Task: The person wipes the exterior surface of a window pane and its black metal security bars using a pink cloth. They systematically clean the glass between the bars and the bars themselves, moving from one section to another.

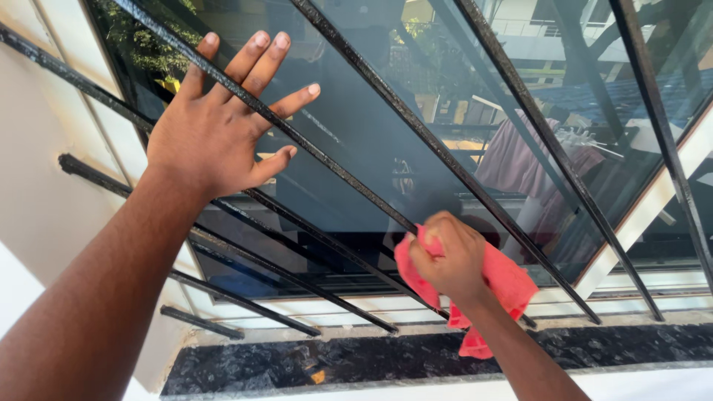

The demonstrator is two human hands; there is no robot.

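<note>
Two bare hands at a barred window. Left hand, fingers spread flat and grasping nothing, rests against a black iron grille bar. Right hand, fingers clenched around a crumpled pink cloth, presses it to the window glass between bars, above the dark speckled granite sill

pink cloth: crumpled, bunched against the glass low on the window, one corner hanging toward the sill | black bar: slanted, painted metal, chipped, in front of the pane
</note>
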